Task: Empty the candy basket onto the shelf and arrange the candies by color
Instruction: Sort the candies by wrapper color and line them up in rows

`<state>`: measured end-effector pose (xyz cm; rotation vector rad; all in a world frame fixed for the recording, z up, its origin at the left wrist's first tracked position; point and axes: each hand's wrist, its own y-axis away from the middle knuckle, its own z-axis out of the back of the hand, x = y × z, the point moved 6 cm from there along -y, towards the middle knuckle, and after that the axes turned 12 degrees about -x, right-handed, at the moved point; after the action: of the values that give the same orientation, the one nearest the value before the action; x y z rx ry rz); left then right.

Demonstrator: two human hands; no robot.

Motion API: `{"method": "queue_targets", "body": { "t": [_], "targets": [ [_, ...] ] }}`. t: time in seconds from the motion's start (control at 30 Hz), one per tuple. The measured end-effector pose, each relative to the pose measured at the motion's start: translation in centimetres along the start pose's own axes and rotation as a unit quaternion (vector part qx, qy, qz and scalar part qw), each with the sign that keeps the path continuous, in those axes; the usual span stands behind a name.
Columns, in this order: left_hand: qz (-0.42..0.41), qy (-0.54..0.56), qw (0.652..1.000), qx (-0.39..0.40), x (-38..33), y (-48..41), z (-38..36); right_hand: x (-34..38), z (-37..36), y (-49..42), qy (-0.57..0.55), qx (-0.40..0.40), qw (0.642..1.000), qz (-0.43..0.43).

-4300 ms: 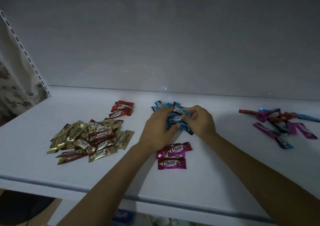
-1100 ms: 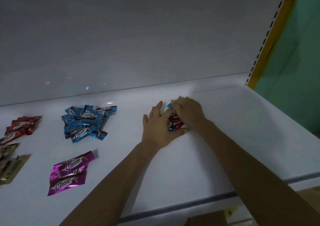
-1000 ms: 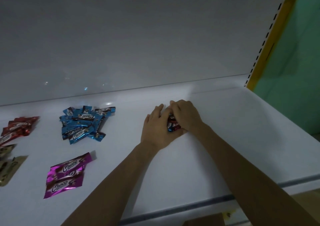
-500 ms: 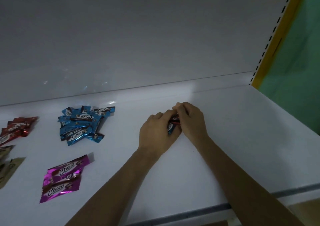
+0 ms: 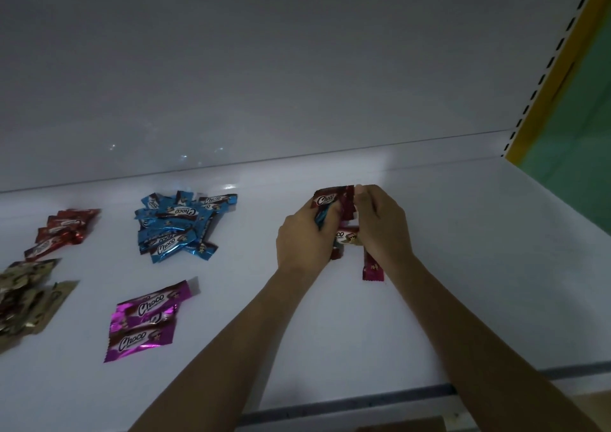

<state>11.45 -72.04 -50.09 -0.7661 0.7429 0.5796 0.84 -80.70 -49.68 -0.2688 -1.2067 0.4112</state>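
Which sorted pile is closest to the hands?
The blue pile, just left of the left hand; the magenta pile, red pile and gold pile lie farther away.

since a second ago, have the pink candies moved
No. The pink candies still lie on the shelf just in front of the blue pile, slightly to its left.

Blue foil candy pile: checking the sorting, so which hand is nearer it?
Left. The left hand holds a bundle of mixed wrapped candies right of the blue foil candy pile; the right hand grips the same bundle, farther right.
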Motion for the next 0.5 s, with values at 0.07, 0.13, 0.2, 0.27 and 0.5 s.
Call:
{"method": "queue_targets", "body": {
  "t": [0.07, 0.13, 0.2, 0.27, 0.5],
  "targets": [
    [0.012, 0.015, 1.000, -0.006, 0.1, 0.0, 0.0, -0.1, -0.1, 0.0, -0.005, 0.009, 1.000, -0.002],
    [0.022, 0.023, 0.999, -0.009, 0.2, 0.0, 0.0, 0.0, -0.2, 0.1, -0.017, 0.012, 1.000, -0.002],
    [0.028, 0.032, 0.999, -0.015, 0.3, -0.1, 0.0, 0.1, -0.2, 0.0, -0.036, 0.012, 0.999, -0.011],
    [0.033, 0.044, 0.998, -0.023, 0.5, 0.0, 0.0, -0.2, -0.1, 0.0, -0.054, 0.006, 0.998, -0.025],
    [0.054, 0.029, 0.998, -0.012, -0.5, 0.1, 0.4, 0.8, 1.2, -0.3, -0.053, 0.006, 0.992, -0.111]
  ]
}}
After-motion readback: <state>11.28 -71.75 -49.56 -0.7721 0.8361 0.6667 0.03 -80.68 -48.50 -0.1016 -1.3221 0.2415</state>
